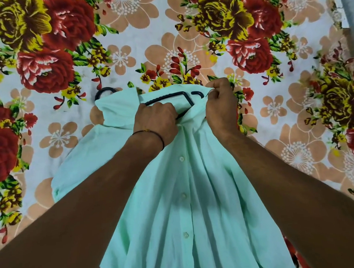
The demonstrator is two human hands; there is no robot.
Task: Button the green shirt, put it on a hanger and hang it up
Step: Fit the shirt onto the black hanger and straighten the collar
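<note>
Green shirt (196, 194) lies front-up on the floral sheet (48, 141). The placket is closed at every button I can see. Its long axis runs from me straight away to the collar, which sits at the far end under both hands.

Left to right:

1. A black curve (105, 91) pokes out at the shirt's far left edge. I cannot tell whether it is the hanger's hook or a separate piece.
2. The left hand (155, 119) is closed, knuckles up, at the neck opening. It appears to grip the hanger (165, 98) together with cloth; the contact itself is hidden.
3. The hanger's ribbed bar and one corner show inside the neck opening. The bar runs left to right, across the shirt's axis.
4. The right hand (222, 103) pinches the collar's right edge and holds it raised.

My judgement: the hanger is being seated in the shoulders. Both hands are equally near. The next move calls for drawing the right shoulder over the hanger's right end.
</note>
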